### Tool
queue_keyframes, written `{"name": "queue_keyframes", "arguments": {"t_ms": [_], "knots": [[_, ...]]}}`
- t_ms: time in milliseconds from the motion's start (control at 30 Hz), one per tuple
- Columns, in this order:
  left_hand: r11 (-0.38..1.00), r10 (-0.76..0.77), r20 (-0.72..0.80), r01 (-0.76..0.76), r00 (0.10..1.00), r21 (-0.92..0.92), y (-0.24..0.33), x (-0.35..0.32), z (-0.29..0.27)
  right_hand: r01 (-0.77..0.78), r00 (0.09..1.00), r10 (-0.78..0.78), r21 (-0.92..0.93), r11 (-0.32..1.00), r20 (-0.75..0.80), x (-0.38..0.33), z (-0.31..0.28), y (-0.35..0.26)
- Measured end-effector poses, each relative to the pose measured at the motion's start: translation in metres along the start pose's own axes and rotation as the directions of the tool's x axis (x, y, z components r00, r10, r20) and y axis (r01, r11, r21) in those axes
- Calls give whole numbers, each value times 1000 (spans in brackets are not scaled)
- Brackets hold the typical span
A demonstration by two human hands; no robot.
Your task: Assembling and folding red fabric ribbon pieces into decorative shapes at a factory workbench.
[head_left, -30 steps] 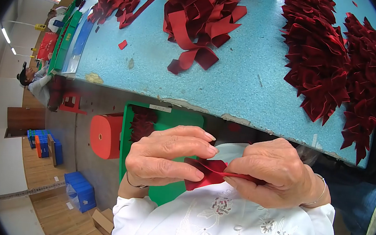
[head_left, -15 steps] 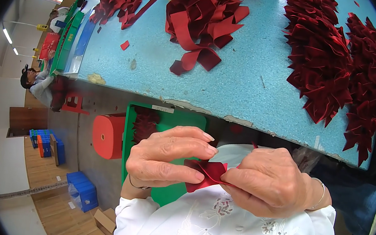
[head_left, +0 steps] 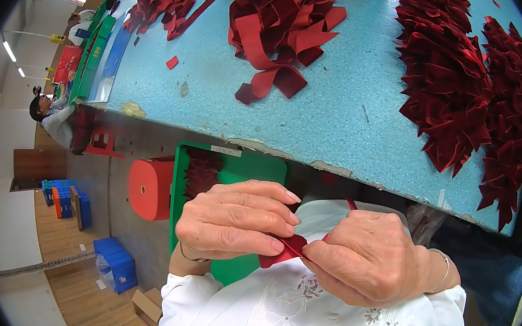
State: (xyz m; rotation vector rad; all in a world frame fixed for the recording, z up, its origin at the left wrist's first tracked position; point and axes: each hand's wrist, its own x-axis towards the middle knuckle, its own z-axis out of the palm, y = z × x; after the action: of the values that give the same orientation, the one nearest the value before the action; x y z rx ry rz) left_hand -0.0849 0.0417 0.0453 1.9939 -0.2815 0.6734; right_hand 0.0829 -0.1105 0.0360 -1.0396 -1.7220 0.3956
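My left hand (head_left: 235, 227) and my right hand (head_left: 372, 257) meet just below the table edge, over my lap. Both pinch a small folded piece of dark red ribbon (head_left: 287, 250) between thumbs and fingers; most of it is hidden by the fingers. A thin red end (head_left: 349, 203) sticks up behind my right hand. White embroidered sleeves cover both wrists, and a thin bracelet sits on my right wrist.
A light blue table (head_left: 342, 114) holds loose red ribbon strips (head_left: 281, 31) at the middle and a large heap of folded red pieces (head_left: 472, 90) at the right. Under it stand a green crate (head_left: 254, 168) and a red stool (head_left: 150, 186). Another person (head_left: 49, 116) sits far left.
My hands have closed tighter around the red piece, so less of it shows than a second ago. The right hand has shifted slightly lower and leftward.
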Motion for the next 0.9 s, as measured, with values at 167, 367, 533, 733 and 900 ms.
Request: {"name": "queue_keyframes", "arguments": {"t_ms": [167, 367, 533, 733, 900], "knots": [[1000, -29, -24, 29, 999, -12, 0, 2, 2, -11, 1000, 11, -15, 1000, 3, 0, -1, 0], [985, -166, -77, 161, 983, -62, 1, -1, 7, -37, 999, 37, -49, 998, 7, -1, -3, 7], [807, -588, -188, 558, 787, -193, 7, -4, 23, -265, 964, 264, 100, 959, 25, -6, -4, 20], [486, -838, -69, 681, 542, -548, -1, 3, 32, -545, 834, 550, 209, 812, 41, -14, -11, 24], [331, -860, 115, 715, 497, -615, -6, 9, 34, -585, 809, 586, 190, 789, 58, -18, -14, 25]]}}
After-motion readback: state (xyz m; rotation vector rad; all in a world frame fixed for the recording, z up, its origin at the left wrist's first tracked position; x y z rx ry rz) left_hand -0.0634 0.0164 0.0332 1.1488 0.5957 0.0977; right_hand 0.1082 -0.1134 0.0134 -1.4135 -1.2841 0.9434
